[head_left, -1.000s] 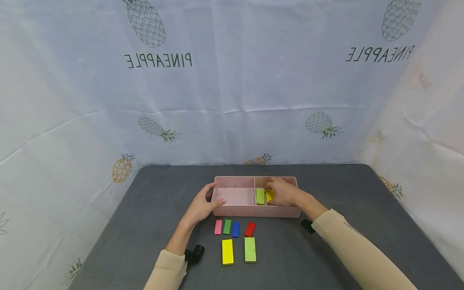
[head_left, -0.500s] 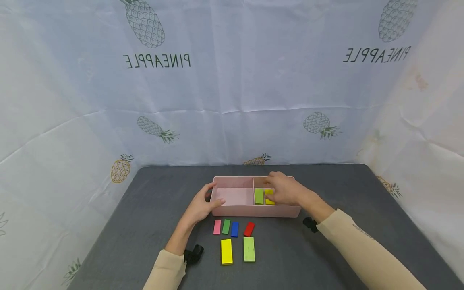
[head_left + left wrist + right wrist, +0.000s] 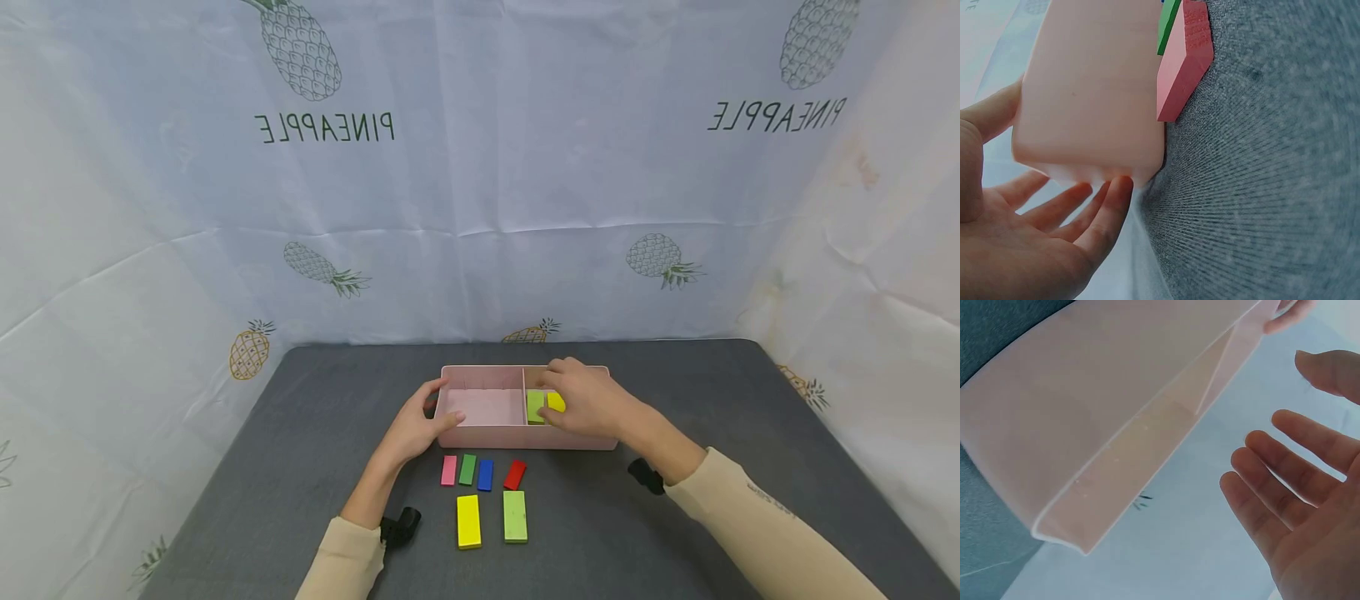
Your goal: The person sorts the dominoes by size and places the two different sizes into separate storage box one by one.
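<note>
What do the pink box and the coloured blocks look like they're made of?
The pink box looks like thin matte plastic: smooth moulded walls, rounded corners. The coloured blocks seem painted wood; the pink block shows a grainy cut edge. The table cover looks like grey woven fabric.

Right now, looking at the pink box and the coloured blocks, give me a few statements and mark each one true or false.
1. The left hand rests on the left end of the pink box. True.
2. The box's left compartment holds a blue block. False: no block shows there.
3. The right hand is over the right compartment, by a yellow block. True.
4. The red block lies inside the box. False: it lies on the grey mat in front.
</note>
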Available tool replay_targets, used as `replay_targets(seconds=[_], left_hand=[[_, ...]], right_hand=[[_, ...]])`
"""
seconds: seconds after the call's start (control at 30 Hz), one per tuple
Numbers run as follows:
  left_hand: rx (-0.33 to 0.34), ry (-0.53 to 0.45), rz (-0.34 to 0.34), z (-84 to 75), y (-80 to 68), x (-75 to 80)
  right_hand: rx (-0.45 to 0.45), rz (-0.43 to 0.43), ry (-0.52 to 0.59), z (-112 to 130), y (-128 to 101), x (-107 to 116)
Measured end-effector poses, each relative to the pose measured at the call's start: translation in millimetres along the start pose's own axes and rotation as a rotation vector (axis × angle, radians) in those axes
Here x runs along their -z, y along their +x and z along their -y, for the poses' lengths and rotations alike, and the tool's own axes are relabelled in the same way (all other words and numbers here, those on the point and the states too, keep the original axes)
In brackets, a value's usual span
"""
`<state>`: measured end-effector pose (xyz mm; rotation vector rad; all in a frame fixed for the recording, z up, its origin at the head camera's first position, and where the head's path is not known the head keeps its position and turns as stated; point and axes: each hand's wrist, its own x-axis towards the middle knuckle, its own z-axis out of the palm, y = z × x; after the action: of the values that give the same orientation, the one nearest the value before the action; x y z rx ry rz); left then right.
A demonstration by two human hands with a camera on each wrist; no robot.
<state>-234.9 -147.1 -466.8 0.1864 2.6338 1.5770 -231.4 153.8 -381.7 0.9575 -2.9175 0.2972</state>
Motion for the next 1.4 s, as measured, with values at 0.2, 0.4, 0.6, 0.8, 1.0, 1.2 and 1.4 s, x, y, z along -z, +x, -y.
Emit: replay_targets(seconds=[0.2,0.4,0.6,0.8,1.0,1.2,1.4], left_hand=[[-0.003,0.005,0.0,0.9,0.5,-0.5],[-0.011,0.006,0.004,0.2,1.0,0.1],[-0.002,0.004,0.005,-1.2,0.5,0.8],[0.004,0.01,0.002,-1.2,0.5,0.2],[0.0,0.015,-0.003,-0.9,0.8,-0.1],[0.005,0.009,-0.004,-0.9,1.1,-0.5],[0.009,0.012,-0.008,-0.9,1.1,-0.5]], right_hand=[[0.081,-0.042,0.004,12,-7,0],[0.11,-0.064,-0.01,22,-14,-4],[0.168,-0.074,-0.047,31,-21,-13],[0.162,-0.042,-0.023,40,-27,-23],[0.174,-0.032,-0.025,48,-32,-31],[0.181,0.028,-0.004,54,-37,-43],[0.191,0.084,-0.021,61,-41,-54]])
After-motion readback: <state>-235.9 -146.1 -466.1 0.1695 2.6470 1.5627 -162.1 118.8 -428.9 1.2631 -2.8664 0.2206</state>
